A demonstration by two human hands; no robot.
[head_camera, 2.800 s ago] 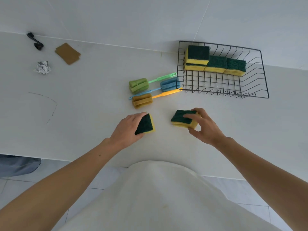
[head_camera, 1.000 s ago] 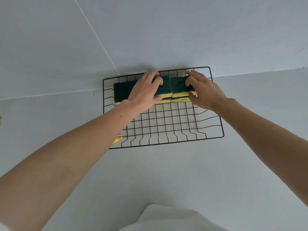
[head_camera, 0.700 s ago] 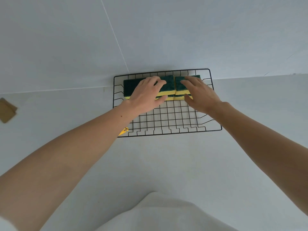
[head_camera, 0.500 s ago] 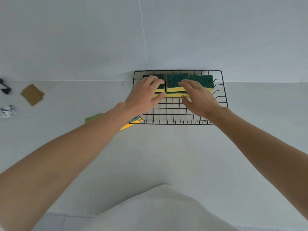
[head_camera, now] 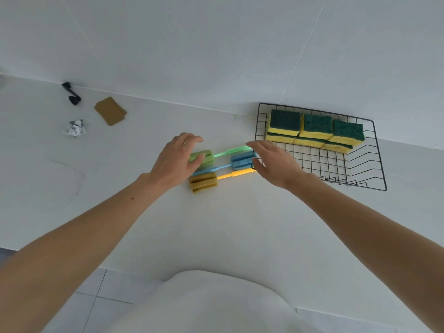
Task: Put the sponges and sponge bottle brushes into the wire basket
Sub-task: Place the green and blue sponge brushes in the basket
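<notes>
Both hands hover spread and empty over three sponge bottle brushes (head_camera: 216, 168) on the bench (head_camera: 216, 224): left hand (head_camera: 179, 162), right hand (head_camera: 274, 164). Sponges (head_camera: 314, 131) fill the wire basket (head_camera: 374, 164) at two o'clock.

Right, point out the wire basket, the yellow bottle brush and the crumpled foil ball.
wire basket (head_camera: 374, 155): head view, on its right wire wall.
yellow bottle brush (head_camera: 203, 183): head view, on its sponge head.
crumpled foil ball (head_camera: 76, 128): head view, on its middle.
</notes>
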